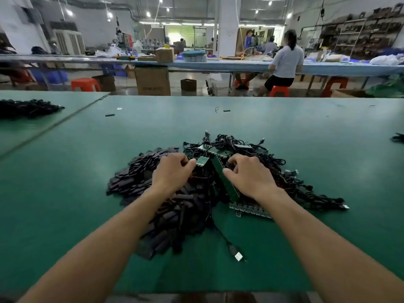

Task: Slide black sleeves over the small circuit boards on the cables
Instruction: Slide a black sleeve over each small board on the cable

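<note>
A heap of black sleeves (153, 193) lies on the green table, left of centre. Right of it sits a tangle of black cables (290, 184) with green circuit boards. My left hand (172, 173) pinches a small green circuit board (202, 161) at its near end, fingers curled. My right hand (249, 173) has its fingers curled around a long green board strip (225, 180) that runs toward me. A second strip of boards (251, 209) lies flat under my right wrist. One cable with a USB plug (238, 256) trails toward the near edge.
The green mat (65, 204) covers the table. Another cable pile (26, 108) lies far left, a few loose sleeves (110, 115) near the far edge. Beyond the table are red stools, cardboard boxes and a seated person (284, 62) at another bench.
</note>
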`<state>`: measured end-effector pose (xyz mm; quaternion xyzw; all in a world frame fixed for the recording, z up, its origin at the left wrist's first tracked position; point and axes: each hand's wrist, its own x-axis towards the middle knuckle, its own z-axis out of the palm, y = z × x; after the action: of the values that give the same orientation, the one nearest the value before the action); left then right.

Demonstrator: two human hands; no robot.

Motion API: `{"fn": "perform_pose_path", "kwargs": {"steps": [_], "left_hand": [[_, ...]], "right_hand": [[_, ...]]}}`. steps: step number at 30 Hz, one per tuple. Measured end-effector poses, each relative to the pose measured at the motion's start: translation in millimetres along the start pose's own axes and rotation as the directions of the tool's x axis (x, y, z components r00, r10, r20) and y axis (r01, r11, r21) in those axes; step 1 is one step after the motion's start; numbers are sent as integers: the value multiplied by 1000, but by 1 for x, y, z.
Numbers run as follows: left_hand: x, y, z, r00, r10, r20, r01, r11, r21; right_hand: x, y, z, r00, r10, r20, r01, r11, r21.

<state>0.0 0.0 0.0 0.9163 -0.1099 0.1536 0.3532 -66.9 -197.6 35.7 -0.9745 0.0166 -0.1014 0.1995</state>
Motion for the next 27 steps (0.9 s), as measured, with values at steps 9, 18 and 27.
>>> {"fn": "perform_pose_path", "kwargs": {"steps": [9, 18, 27], "left_hand": [[53, -24, 27, 997, -66, -29, 62, 988, -143], [46, -45, 55, 991, -36, -131, 0, 964, -266], [46, -50, 59, 985, -101, -137, 51, 944, -327]], "right_hand": [[20, 5, 23, 998, -63, 8, 63, 996, -67], [43, -24, 34, 967, -221, -128, 177, 941, -288], [96, -51, 65, 963, -177, 203, 258, 820, -510]]}}
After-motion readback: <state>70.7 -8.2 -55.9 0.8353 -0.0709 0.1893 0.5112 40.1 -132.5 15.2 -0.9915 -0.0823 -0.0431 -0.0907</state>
